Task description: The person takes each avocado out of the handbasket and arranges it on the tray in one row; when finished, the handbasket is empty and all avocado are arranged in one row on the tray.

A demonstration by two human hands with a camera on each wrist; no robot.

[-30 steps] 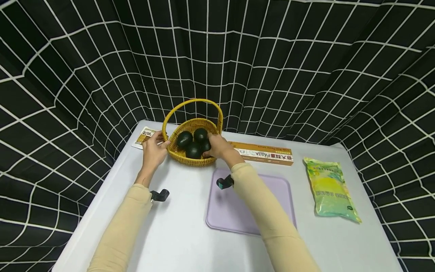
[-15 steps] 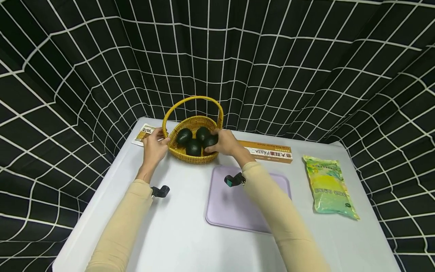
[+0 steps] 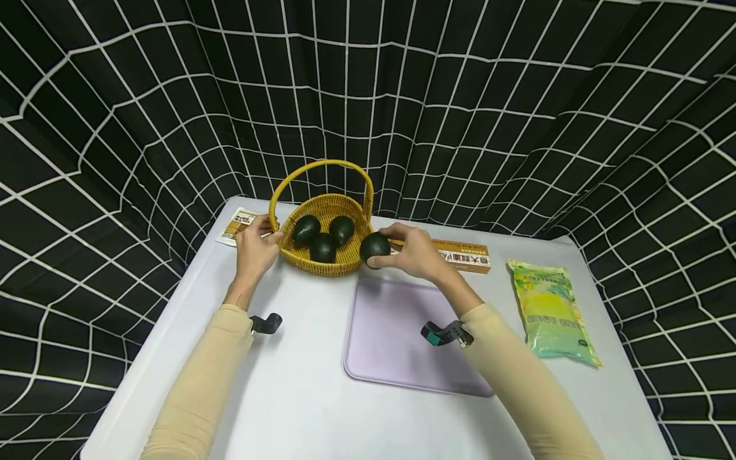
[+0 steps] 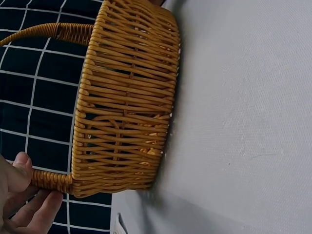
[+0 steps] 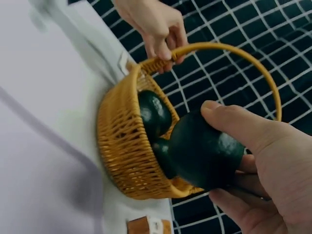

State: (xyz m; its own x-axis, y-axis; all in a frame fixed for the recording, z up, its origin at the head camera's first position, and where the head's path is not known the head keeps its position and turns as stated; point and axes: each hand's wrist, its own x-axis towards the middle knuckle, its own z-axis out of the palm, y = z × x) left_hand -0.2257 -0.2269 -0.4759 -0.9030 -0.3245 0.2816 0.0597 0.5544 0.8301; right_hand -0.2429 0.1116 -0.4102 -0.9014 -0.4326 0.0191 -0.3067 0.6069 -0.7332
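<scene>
My right hand (image 3: 413, 250) grips a dark green avocado (image 3: 375, 249), lifted out past the right rim of a yellow wicker basket (image 3: 329, 268). In the right wrist view, thumb and fingers curl round this avocado (image 5: 201, 148). Three more avocados, one of them a left avocado (image 3: 306, 229), lie inside the basket. My left hand (image 3: 255, 246) pinches the foot of the basket's tall arched handle on its left side. The left wrist view shows thumb and fingers on that handle base (image 4: 51, 181), beside the woven wall; the basket's inside is hidden there.
A lilac tray (image 3: 397, 345) lies on the white table in front of the basket's right side. Behind my right hand is a long pasta box (image 3: 474, 259). A green-yellow bag (image 3: 553, 313) lies at right, a small packet (image 3: 234, 227) at far left. Black gridded curtains surround the table.
My right hand has lifted one avocado out of the basket and moved it right over the rim. My left hand stays on the handle.
</scene>
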